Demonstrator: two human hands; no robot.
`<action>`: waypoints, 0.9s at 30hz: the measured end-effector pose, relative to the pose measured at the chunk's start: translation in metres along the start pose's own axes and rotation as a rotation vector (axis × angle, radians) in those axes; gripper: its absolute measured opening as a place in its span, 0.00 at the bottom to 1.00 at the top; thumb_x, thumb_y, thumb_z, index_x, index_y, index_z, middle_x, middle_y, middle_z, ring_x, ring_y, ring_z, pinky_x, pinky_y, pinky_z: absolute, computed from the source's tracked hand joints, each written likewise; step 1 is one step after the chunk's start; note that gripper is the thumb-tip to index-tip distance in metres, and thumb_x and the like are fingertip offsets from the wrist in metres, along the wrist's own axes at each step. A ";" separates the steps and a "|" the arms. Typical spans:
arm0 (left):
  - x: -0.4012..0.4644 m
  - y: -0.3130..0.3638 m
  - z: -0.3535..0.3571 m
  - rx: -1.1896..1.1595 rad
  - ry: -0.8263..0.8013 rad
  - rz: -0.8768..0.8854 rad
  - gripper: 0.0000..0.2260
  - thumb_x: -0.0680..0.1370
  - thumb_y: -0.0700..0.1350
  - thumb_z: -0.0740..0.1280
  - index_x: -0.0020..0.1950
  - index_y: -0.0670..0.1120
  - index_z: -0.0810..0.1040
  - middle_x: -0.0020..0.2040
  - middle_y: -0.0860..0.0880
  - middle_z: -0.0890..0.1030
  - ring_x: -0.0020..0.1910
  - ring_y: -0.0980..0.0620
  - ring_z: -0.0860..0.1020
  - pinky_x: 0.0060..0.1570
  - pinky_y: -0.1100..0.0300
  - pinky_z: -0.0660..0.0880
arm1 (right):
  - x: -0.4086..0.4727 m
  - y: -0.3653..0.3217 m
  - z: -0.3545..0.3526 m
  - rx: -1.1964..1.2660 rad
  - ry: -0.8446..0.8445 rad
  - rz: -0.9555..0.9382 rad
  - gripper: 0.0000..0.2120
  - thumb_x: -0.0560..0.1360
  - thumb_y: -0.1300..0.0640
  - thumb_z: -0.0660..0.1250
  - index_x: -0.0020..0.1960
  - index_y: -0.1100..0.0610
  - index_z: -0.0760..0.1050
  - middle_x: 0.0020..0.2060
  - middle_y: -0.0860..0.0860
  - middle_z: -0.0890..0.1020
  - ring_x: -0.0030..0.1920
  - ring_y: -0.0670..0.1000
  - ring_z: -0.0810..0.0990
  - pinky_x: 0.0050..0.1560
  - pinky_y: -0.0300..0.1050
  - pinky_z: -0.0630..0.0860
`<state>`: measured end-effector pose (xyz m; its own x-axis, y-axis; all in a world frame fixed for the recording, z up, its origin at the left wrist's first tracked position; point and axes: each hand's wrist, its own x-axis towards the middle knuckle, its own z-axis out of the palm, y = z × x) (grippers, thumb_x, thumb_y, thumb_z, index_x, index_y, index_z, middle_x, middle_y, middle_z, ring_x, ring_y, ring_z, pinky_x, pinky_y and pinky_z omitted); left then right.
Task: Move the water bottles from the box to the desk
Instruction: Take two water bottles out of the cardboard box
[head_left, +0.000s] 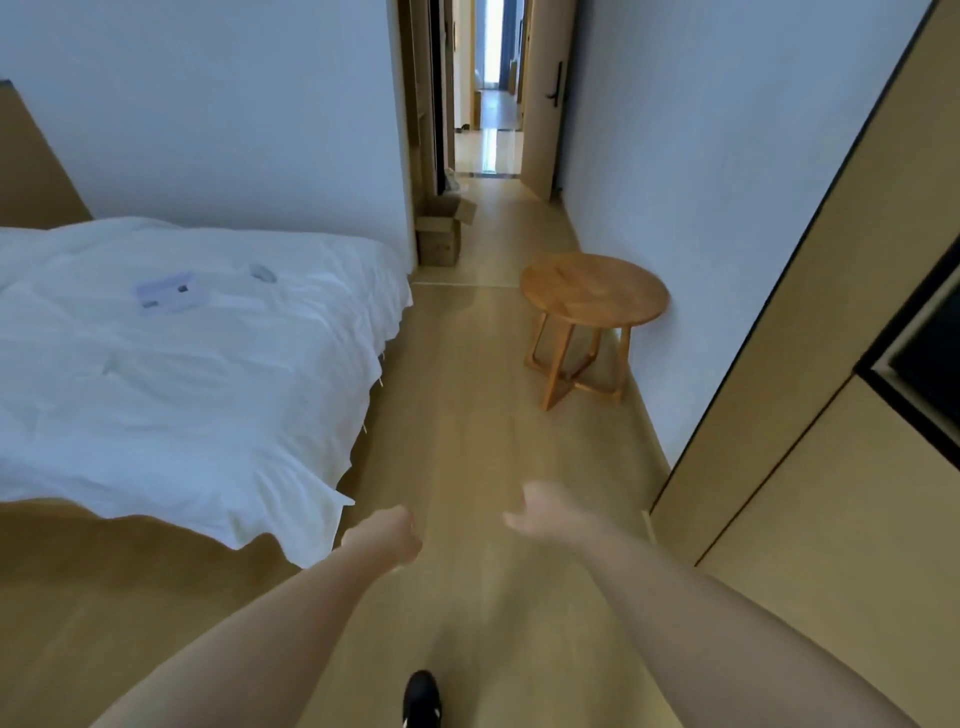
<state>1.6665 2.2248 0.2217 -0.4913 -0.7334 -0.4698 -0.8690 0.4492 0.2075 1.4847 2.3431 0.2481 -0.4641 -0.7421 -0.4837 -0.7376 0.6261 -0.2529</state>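
Your black shoe (422, 699) steps onto the wooden floor (467, 415) at the bottom of the view, with both bare arms stretched ahead of you. Your left hand (395, 535) is loosely curled and holds nothing; your right hand (540, 512) hangs with relaxed, part-open fingers, also empty. No water bottle is in either hand, and none shows anywhere in the view.

To your left, the white bed (182, 364) fills the near side of the room, its sheet corner drooping toward the floor; a pale lilac device (169, 292) and a small pale object (264, 273) lie on the cover near its far edge. To your right stands a tall tan cabinet (831, 467) with a dark recess. Farther on, a round wooden side table (594, 288) sits against the right wall, its top bare.

Beyond the foot of the bed, an open cardboard box (440, 234) rests on the floor against the wall corner at the mouth of the corridor. What it holds cannot be seen from here. No bench appears in the view.

By this showing, you are between loads or only starting: empty-handed, facing the box, well apart from it. How many bottles are already moved cannot be told; the walk to the box, the pickup and the carry appear to lie ahead.
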 end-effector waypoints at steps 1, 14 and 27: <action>0.029 -0.003 -0.013 -0.008 0.006 -0.002 0.14 0.78 0.44 0.55 0.61 0.46 0.72 0.58 0.48 0.77 0.56 0.48 0.76 0.55 0.57 0.72 | 0.025 -0.006 -0.010 -0.009 0.008 0.001 0.25 0.78 0.42 0.61 0.65 0.60 0.71 0.61 0.57 0.78 0.60 0.58 0.77 0.51 0.47 0.73; 0.344 0.019 -0.180 -0.012 -0.062 0.145 0.07 0.79 0.42 0.59 0.54 0.44 0.75 0.40 0.52 0.72 0.46 0.50 0.76 0.50 0.57 0.75 | 0.287 -0.078 -0.154 0.063 0.055 0.107 0.21 0.78 0.41 0.59 0.61 0.56 0.72 0.57 0.52 0.78 0.57 0.55 0.78 0.52 0.50 0.76; 0.640 0.088 -0.285 0.024 -0.123 0.133 0.12 0.81 0.44 0.58 0.61 0.43 0.74 0.49 0.49 0.75 0.49 0.52 0.76 0.47 0.62 0.72 | 0.571 -0.074 -0.316 0.072 0.066 0.079 0.19 0.79 0.42 0.58 0.58 0.56 0.71 0.53 0.52 0.77 0.54 0.54 0.78 0.52 0.49 0.76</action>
<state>1.2594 1.6496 0.1840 -0.5897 -0.5993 -0.5413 -0.7945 0.5510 0.2554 1.1191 1.7971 0.2551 -0.5522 -0.7026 -0.4488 -0.6615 0.6969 -0.2770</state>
